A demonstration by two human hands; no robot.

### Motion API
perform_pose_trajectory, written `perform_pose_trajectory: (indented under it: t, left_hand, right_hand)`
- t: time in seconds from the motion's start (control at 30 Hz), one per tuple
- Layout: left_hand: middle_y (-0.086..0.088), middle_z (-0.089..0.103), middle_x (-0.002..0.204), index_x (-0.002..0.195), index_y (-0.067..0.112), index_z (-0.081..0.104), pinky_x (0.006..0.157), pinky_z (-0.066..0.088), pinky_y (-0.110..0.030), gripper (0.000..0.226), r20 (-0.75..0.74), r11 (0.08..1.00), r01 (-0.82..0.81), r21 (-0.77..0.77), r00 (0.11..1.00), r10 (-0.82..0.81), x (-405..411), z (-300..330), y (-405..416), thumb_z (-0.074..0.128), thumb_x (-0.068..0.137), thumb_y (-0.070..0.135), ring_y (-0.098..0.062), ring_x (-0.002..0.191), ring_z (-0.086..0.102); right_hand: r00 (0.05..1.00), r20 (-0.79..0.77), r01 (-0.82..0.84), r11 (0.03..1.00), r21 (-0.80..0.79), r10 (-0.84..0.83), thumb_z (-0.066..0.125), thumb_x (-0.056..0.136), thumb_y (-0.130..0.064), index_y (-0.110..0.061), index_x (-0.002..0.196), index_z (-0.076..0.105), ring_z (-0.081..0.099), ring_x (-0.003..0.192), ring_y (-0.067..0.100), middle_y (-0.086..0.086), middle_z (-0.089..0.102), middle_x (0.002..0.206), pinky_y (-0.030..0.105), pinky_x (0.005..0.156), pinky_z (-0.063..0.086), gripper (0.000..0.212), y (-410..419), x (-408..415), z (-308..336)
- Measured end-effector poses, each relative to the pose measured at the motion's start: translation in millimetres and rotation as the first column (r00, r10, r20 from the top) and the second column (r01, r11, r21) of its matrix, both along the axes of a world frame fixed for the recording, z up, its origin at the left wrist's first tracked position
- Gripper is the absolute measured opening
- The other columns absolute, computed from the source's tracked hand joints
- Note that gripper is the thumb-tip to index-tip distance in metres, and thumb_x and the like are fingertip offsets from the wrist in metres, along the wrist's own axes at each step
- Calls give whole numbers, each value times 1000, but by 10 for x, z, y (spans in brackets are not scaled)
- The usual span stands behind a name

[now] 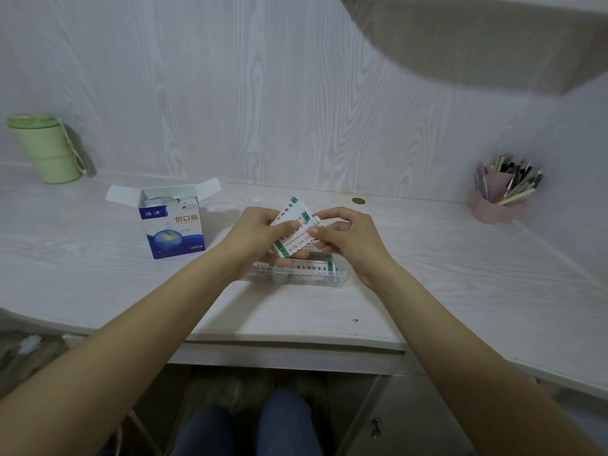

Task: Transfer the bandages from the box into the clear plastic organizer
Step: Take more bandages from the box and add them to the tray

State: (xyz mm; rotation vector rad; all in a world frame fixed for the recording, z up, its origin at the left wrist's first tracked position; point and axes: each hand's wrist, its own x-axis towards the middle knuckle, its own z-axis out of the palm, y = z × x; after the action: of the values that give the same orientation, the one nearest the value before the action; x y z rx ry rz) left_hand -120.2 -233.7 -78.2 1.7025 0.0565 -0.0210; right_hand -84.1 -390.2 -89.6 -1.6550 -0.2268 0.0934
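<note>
While both hands, left hand and right hand, pinch a fanned sheaf of bandages above the partly filled clear plastic organizer (the open box stands left), squaring and lowering them seems next.

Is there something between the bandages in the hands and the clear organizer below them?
Nothing visible. Both hands, left and right, hold the bandages directly above the organizer, which already contains some.

Left hand and right hand cover much of the clear organizer, so its compartments can't be told. Print on the bandages too small to read. Shelf cut off top right, and box contents blurry.
</note>
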Motion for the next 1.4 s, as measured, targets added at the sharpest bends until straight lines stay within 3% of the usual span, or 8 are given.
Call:
perform_pose_trajectory:
  t: [0.1, 0.33, 0.47, 0.73, 0.83, 1.0, 1.17, 1.4]
  left_hand:
    - [1, 70, 61, 88, 13, 65, 49, 58, -28, 3, 10, 1000, -6, 17, 1000, 6, 46, 9, 9, 63, 89, 15, -13, 55, 69]
    - [-7, 73, 78, 95, 8, 63, 52, 58, -27, 9, -4, 997, 72, 4, 997, -72, 49, -9, 44, 56, 94, 13, -22, 66, 72]
    - [-11, 70, 84, 99, 3, 62, 48, 56, -24, 15, 32, 995, 27, 99, 999, -30, 42, -35, 98, 52, 96, 14, -20, 59, 70]
    - [-10, 72, 87, 93, 9, 62, 57, 56, -30, 15, 125, 993, -29, 114, 992, 15, 54, 1, 126, 50, 97, 16, -21, 59, 69]
    - [-8, 72, 86, 95, 7, 63, 54, 55, -28, 16, 142, 993, -59, 101, 989, 44, 60, 7, 133, 50, 97, 17, -19, 57, 69]
    - [-5, 71, 81, 96, 7, 63, 50, 55, -25, 16, 153, 993, -88, 73, 985, 76, 79, 8, 123, 50, 97, 17, -18, 55, 68]
    - [-8, 71, 82, 94, 7, 62, 51, 54, -27, 16, 160, 996, -72, 57, 985, 62, 86, 36, 111, 50, 97, 16, -19, 56, 69]
    - [-11, 71, 84, 97, 4, 63, 54, 55, -25, 12, 159, 998, -36, 47, 987, 28, 88, 43, 152, 54, 95, 13, -18, 57, 69]
  right_hand:
    - [1000, -6, -3, 999, -37, 3, 69, 84, -9, -10, 85, 67, 59, 57, 8, 2, 69, 71, 18, 57, 50, 2, 8, 3, -17]
    - [989, -43, 145, 989, -7, -145, 72, 82, -11, -12, 66, 50, 59, 58, 6, 5, 66, 72, 16, 46, 39, 28, -63, 62, -68]
    - [988, -56, 145, 989, 34, -143, 69, 84, -5, -11, 95, 62, 58, 59, 10, 9, 68, 75, 15, 50, 45, 14, -117, 69, -113]
    - [971, 116, 233, 935, -266, -209, 65, 87, -4, -12, 86, 67, 62, 56, 10, 14, 69, 78, 20, 55, 53, 8, -98, 130, -300]
    - [968, 178, 236, 883, -407, -177, 66, 86, -8, -12, 86, 67, 62, 53, 6, 13, 69, 80, 14, 51, 49, 4, -82, 137, -307]
    - [967, 250, 218, 688, -692, -55, 68, 84, -28, -21, 90, 67, 57, 72, 13, -7, 57, 69, 25, 56, 40, 9, -60, 113, -279]
    - [958, 286, 244, 506, -827, 5, 64, 88, -34, -20, 99, 68, 59, 93, 18, -2, 64, 99, 28, 67, 39, 18, -11, 68, -250]
    - [956, 289, 231, 466, -854, 55, 66, 86, -33, -18, 86, 69, 59, 90, 20, 2, 60, 101, 28, 64, 42, 15, 34, 110, -287]
